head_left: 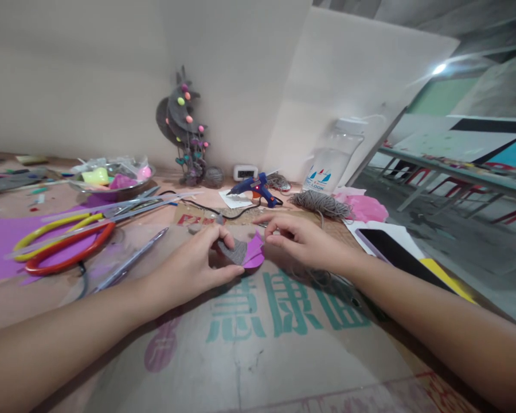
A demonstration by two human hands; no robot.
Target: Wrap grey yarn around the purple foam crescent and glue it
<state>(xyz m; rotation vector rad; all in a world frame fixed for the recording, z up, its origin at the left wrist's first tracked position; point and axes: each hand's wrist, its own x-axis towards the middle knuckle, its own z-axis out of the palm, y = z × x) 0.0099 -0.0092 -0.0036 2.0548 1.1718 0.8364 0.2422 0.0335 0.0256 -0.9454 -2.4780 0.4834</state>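
My left hand point(206, 255) grips a small purple paper piece partly wound with grey yarn point(237, 251) between thumb and fingers. Its uncovered purple end point(254, 255) points toward my right hand point(294, 238). That right hand is beside the purple end, thumb and fingers curled together with the index finger reaching left. Whatever those fingers pinch, perhaps a strand, is too small to make out. Loose grey yarn point(322, 278) trails on the table below the right wrist. Behind the hands sits a blue glue gun point(255, 186) with a red light, on a white slip point(236, 199).
Left are yellow- and red-handled scissors point(71, 258), a pen point(131, 259), purple sheets point(0, 246) and a metal bowl point(112, 192). At the back stand a grey moon-shaped ornament point(180, 117), a small clock point(245, 172) and a water bottle point(331, 160). Right lie a yarn skein point(320, 205) and a phone point(402, 258).
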